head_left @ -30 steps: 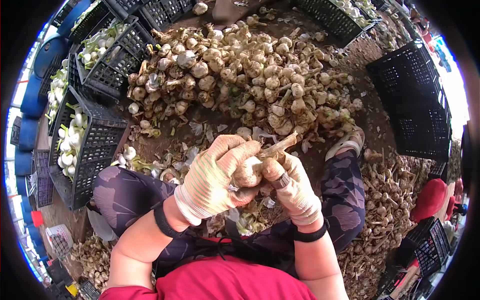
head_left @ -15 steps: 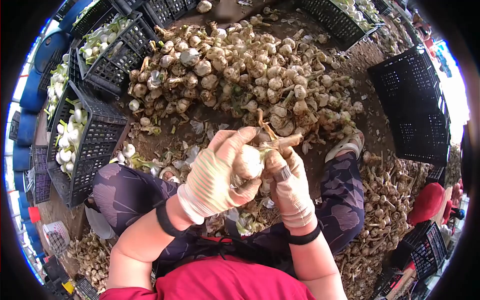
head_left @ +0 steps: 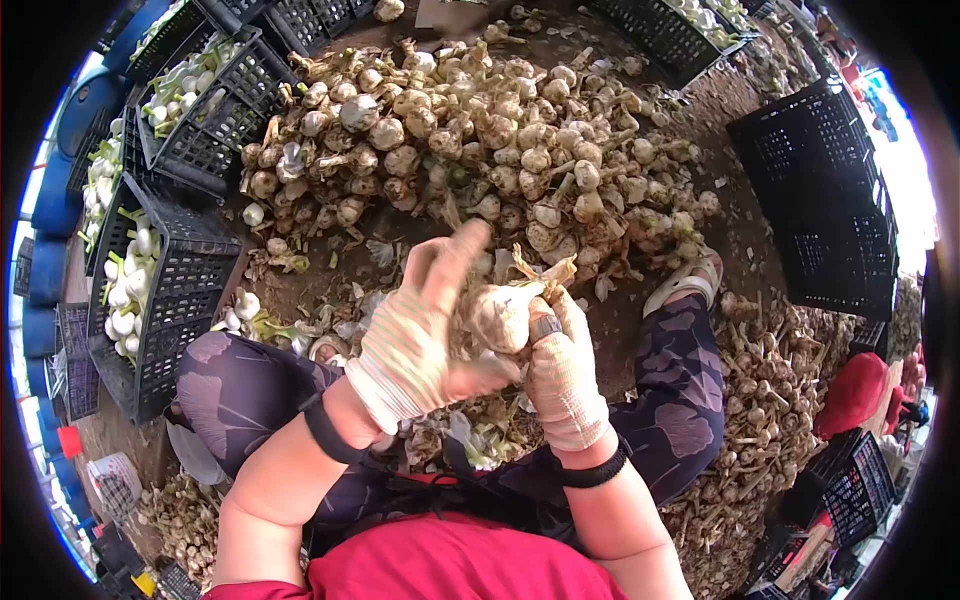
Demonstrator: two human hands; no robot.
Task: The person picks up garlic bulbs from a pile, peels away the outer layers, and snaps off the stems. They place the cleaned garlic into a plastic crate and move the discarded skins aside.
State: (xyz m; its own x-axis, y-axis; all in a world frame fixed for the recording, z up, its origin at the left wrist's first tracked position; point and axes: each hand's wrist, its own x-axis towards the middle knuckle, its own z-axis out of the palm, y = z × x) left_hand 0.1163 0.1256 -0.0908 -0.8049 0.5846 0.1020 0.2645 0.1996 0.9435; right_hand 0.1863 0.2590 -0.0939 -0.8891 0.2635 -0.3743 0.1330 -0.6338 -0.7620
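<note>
A garlic bulb [head_left: 499, 318] with a dry, frayed stalk is in the middle of the view, between my two gloved hands. My right hand [head_left: 566, 375] is closed around its stalk side, with grey tape on one finger. Just left of the bulb, my left hand [head_left: 415, 335] has its fingers spread and slightly blurred, with the thumb under the bulb; whether the thumb touches it I cannot tell. Beyond both hands lies a large heap of unpeeled garlic [head_left: 520, 130] with dry stalks.
Black crates [head_left: 185, 300] of cleaned white garlic stand at the left. An upended black crate [head_left: 820, 200] is at the right. More garlic [head_left: 765, 400] lies right of my knee. A person in red [head_left: 852, 395] is at the far right. Loose skins litter the floor.
My left hand has come off the bulb and its fingers have opened. The bulb stays in my right hand, its stalk now looking shorter. The view has shifted slightly.
</note>
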